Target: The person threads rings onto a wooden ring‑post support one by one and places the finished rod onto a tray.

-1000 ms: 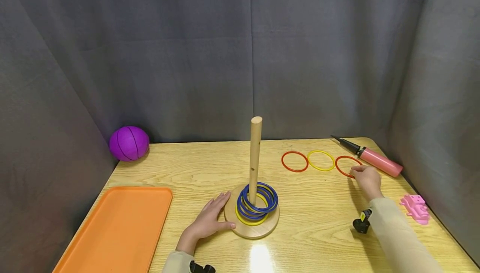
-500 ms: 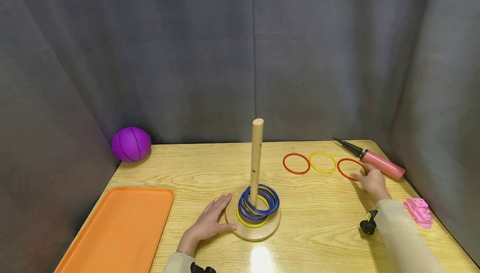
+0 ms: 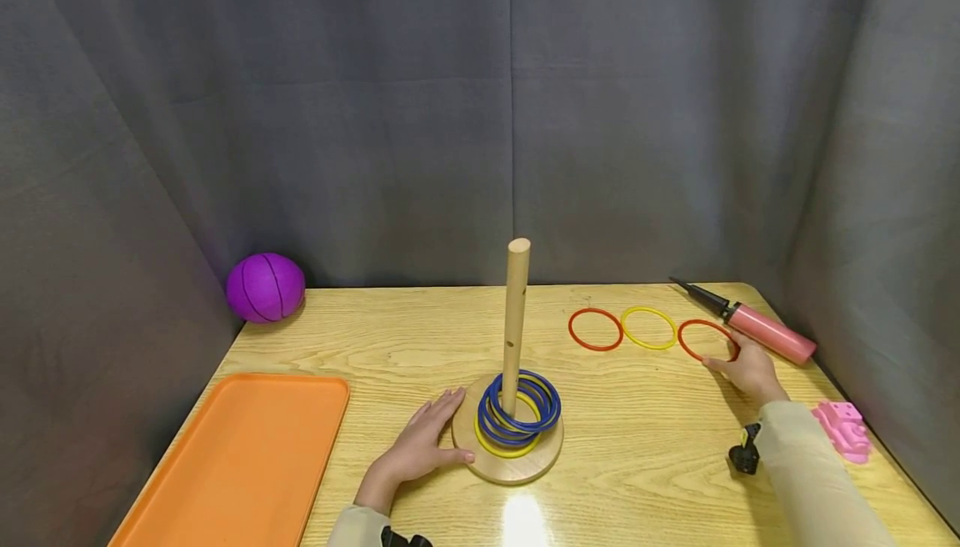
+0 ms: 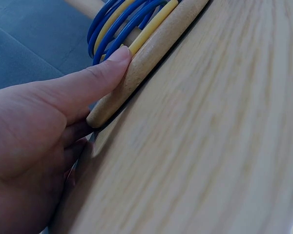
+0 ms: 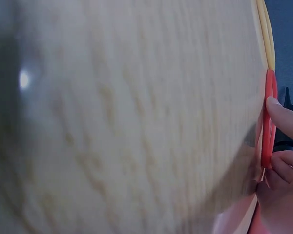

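My left hand lies against the left edge of a round wooden base, thumb on its rim and fingers spread along its side. From the base rises an upright wooden peg, with several blue rings and yellow rings stacked loosely around it. At the far right, my right hand holds the near right edge of a flat red ring between thumb and fingers. In the right wrist view the thumb presses on the red ring, with the other fingers curled at its end.
Left of that ring lie a yellow ring and another red ring. Behind the hand is a pink and black hand pump. A pink toy sits at the right edge, an orange tray and purple ball at left.
My right hand has shifted slightly right along the red ring, and its thumb and fingers have spread wider on the rim. The left hand stays at the base.
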`<state>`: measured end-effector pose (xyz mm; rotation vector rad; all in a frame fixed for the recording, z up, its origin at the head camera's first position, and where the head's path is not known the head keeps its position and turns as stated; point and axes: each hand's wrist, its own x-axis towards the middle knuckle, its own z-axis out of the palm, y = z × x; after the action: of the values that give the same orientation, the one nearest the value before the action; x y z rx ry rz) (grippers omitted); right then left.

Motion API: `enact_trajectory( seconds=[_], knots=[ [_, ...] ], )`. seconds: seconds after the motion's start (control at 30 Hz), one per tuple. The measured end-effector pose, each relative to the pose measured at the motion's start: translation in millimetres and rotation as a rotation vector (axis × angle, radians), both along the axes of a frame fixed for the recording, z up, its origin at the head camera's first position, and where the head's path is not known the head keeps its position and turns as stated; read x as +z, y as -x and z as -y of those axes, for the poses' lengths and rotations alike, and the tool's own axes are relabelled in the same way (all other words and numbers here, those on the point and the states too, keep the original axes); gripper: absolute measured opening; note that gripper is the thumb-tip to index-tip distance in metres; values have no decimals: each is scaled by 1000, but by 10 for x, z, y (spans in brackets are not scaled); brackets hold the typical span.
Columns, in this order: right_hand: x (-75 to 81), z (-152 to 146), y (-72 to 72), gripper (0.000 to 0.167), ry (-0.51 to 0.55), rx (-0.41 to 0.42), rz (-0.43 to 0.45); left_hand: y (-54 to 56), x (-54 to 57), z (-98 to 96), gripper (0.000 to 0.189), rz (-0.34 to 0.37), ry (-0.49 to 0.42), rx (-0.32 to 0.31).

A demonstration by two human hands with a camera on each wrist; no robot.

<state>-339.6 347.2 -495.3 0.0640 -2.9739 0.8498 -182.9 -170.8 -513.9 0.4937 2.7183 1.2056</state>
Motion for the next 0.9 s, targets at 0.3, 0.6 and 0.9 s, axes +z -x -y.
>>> enact_trajectory(
  seconds=[0.3, 0.6, 0.9],
  knots=[
    [89, -15, -30, 73, 11, 111, 30, -2, 0, -2, 97, -7, 4, 4],
    [133, 13, -96, 81, 46, 302, 70, 13, 23, 3, 95, -6, 12, 12],
    [179, 34, -90, 86, 2, 353, 86, -8, 29, -10, 95, 5, 10, 3]
  ],
)
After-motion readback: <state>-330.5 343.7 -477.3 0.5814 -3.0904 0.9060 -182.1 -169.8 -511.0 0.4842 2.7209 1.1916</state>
